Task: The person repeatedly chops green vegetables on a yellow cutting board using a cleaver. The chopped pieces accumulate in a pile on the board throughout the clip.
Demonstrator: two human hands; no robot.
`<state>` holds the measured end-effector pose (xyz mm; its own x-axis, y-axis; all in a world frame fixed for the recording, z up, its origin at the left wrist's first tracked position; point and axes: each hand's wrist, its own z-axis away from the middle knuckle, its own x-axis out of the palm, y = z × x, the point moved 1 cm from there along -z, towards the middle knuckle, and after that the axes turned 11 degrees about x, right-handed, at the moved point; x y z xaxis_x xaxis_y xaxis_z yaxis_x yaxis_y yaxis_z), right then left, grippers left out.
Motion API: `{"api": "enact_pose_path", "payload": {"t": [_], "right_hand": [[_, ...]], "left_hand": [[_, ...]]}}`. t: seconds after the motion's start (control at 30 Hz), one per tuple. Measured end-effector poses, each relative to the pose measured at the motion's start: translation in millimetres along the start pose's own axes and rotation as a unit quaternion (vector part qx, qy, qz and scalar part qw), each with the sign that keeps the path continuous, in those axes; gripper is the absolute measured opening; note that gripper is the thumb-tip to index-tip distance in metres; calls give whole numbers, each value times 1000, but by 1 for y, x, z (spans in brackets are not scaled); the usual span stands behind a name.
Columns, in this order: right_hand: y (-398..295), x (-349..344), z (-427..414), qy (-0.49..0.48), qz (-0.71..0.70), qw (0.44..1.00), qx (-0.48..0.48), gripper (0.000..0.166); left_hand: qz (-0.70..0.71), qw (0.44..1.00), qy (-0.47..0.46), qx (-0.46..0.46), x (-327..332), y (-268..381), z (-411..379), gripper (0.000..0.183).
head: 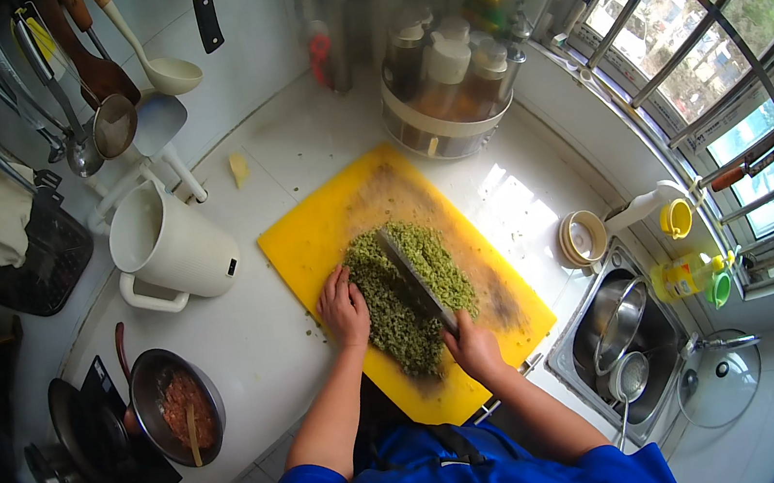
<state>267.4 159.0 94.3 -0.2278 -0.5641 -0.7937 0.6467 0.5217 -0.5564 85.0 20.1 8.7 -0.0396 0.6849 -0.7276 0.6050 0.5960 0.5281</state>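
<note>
A heap of finely chopped green vegetable (399, 335) lies on a yellow cutting board (302, 212). My right hand (472, 344) grips the handle of a kitchen knife (412, 278), whose broad dark blade lies across the heap, pointing away from me. My left hand (344, 309) rests at the heap's left side, over the board's left edge, fingers together and pointing away from me. It appears to hold nothing; what lies under its palm is hidden.
On the left stand a white electric kettle (200, 244) and a bowl of minced meat (185, 404) with a stirring stick. A round condiment caddy (443, 135) stands beyond the board. A sink (572, 364) with metal bowls is at right; utensils hang upper left, including a white ladle (173, 75).
</note>
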Motion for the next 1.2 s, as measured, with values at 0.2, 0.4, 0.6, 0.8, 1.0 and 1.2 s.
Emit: {"api": "enact_pose_path", "payload": {"t": [0.2,0.4,0.6,0.8,1.0,1.2], "right_hand": [[-5,-14,3,14,-48,999,-10,32],[5,-16,-11,-63,25,998,13,30],[11,-9,-18,-5,0,999,34,31],[-3,-19,-9,37,-66,997,15,31],[-4,-26,-17,-54,-12,998,16,31],[15,-13,-22,-28,-22,999,34,30]], "left_hand": [[-2,1000,-5,-3,0,-4,3,30],[1,1000,-3,-3,0,-4,0,30],[9,1000,-5,0,-2,0,-1,30],[-4,1000,-5,-3,-1,0,1,30],[-2,1000,-4,-1,-2,-5,2,30],[12,1000,-6,-9,-5,3,-1,29]]}}
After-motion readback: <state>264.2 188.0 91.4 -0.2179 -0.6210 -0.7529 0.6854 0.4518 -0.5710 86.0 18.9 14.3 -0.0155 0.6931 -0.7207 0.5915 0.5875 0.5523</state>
